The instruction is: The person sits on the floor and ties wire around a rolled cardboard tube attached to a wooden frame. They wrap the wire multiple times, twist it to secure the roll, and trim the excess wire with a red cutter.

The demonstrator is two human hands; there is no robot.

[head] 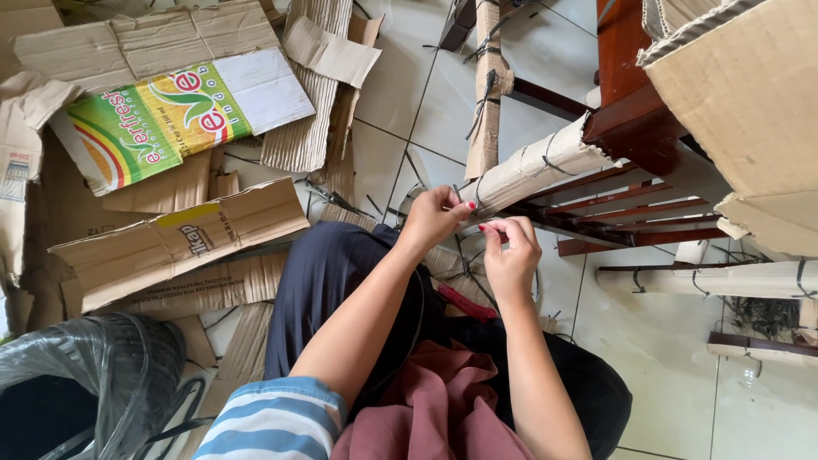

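Note:
A dark red wooden chair [630,111] lies tipped in front of me, its legs wrapped in corrugated cardboard tied with thin black cord. My left hand [434,213] pinches the cord at the end of one cardboard-wrapped leg [537,166]. My right hand [509,249] sits just right of it, fingers closed on the same black cord below the leg's end. Both hands nearly touch. A second wrapped leg [487,85] points away, upward in the view. I sit on the floor in dark trousers, with a maroon cloth [434,409] on my lap.
Flattened cardboard boxes [170,111] cover the floor at left, one with a green and yellow print. A black plastic bag [85,375] stands at lower left. A large cardboard sheet [750,94] fills the upper right. Another wrapped chair part [707,279] lies on white tiles at right.

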